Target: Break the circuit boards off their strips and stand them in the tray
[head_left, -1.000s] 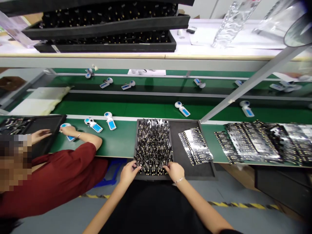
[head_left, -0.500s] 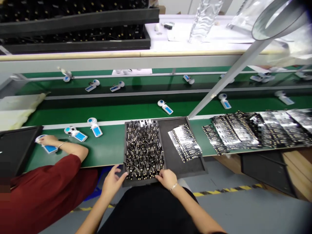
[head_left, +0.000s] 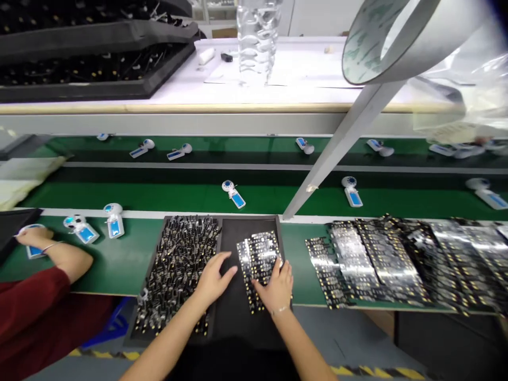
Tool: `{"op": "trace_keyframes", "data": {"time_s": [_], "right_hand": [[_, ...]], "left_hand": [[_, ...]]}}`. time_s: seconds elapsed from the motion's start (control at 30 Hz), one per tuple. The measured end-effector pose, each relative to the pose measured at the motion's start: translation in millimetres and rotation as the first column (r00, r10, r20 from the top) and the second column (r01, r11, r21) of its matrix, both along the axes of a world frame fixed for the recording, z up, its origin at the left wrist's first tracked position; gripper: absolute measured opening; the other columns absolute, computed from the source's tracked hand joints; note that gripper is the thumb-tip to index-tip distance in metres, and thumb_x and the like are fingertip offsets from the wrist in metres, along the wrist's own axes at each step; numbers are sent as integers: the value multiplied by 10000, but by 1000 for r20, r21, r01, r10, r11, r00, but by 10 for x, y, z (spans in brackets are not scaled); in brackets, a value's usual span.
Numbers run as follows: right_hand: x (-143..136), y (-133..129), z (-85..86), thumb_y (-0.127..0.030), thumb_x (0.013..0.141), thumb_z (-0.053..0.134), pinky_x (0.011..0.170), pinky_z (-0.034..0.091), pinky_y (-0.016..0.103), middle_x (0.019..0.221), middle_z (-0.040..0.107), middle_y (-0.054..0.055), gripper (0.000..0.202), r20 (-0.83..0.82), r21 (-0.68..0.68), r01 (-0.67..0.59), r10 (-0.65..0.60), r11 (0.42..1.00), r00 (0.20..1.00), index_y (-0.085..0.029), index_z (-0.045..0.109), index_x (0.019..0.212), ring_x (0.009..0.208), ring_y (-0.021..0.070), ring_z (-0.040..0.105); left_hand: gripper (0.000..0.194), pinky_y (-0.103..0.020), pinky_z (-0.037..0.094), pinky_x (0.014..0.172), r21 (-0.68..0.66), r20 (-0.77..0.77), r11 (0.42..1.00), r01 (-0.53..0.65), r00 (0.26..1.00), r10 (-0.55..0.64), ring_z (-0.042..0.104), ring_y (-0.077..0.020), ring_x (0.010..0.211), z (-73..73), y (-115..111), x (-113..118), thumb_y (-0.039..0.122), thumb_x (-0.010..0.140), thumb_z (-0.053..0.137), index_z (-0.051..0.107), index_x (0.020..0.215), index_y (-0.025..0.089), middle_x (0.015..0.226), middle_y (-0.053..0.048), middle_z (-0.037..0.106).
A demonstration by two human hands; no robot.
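Note:
My left hand (head_left: 214, 278) is open above the divider of a black two-part tray (head_left: 232, 323), thumb and fingers apart, with nothing in it. Small black parts with gold-coloured round ends, like little camera modules (head_left: 184, 259), fill the tray's left side. On the right side lie a few overlapping circuit board panels (head_left: 257, 246), silvery and black with rows of gold dots. My right hand (head_left: 277, 286) rests over the lower right of these panels, touching them, its thumb and fingers spread. The hand covers part of the panels.
More circuit board panels (head_left: 369, 259) lie overlapped on the green bench to the right. White devices with blue faces (head_left: 234, 194) sit on the green conveyor. A slanted metal post (head_left: 323, 153) rises behind the tray. At the left, a co-worker's hand (head_left: 42, 235) holds a device.
My right hand has moved from the tray's left side onto the panels at right. My left hand has moved right, over the divider. The view has shifted right.

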State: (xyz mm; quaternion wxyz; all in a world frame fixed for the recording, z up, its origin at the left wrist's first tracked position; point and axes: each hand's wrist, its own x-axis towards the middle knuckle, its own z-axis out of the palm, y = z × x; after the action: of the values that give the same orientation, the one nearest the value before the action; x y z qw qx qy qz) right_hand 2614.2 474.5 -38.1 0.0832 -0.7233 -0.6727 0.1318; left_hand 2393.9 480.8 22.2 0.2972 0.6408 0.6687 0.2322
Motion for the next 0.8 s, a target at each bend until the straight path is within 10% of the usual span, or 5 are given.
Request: {"op": "trace_keyframes", "data": {"time_s": [0.13, 0.23, 0.5, 0.67, 0.8], "right_hand": [[178, -82, -56, -522, 704, 633, 1072, 205, 577, 1528, 132, 226, 1054, -60, -2, -155, 154, 988, 986, -93, 50, 1469, 1397, 420, 107], [327, -64, -38, -523, 673, 664, 1089, 197, 570, 1530, 138, 218, 1083, -89, -31, -225, 221, 974, 971, -97, 66, 1470, 1402, 405, 107], [514, 112, 67, -424, 660, 679, 1114, 163, 574, 1519, 256, 123, 1030, -215, -81, -442, 418, 893, 883, -148, 110, 1472, 1414, 356, 109], [572, 201, 82, -357, 620, 713, 1124, 130, 589, 1484, 333, 107, 1013, -325, -86, -516, 466, 852, 823, -203, 166, 1459, 1358, 339, 278], [607, 328, 274, -347, 640, 720, 1075, 325, 498, 1353, 491, 139, 1017, -510, -199, -412, 265, 889, 819, -154, 155, 1464, 1232, 297, 465]], "left_hand": [[795, -602, 258, 1079, -46, -46, 991, 129, 990, -131, 262, -408, 1375, -292, 914, 504, 605, 654, 675, 481, 1305, 191, 1457, -168, 404], [881, -583, 250, 1080, -95, -40, 978, 184, 981, -189, 244, -429, 1374, -415, 1129, 693, 619, 491, 772, 542, 1235, 208, 1459, -154, 403], [643, -347, 480, 737, -328, 28, 938, 112, 994, -108, 646, -275, 778, -287, 1144, 330, 536, 339, 845, 666, 866, 215, 814, -40, 704], [495, -319, 520, 727, -438, 286, 886, 151, 958, -22, 676, -242, 804, -203, 910, 190, 478, 512, 798, 690, 909, 202, 854, -17, 749], [529, -359, 517, 868, -420, 450, 905, 61, 881, 149, 657, -245, 978, 14, 491, 110, 431, 662, 727, 616, 1124, 198, 1070, -34, 724]]}}
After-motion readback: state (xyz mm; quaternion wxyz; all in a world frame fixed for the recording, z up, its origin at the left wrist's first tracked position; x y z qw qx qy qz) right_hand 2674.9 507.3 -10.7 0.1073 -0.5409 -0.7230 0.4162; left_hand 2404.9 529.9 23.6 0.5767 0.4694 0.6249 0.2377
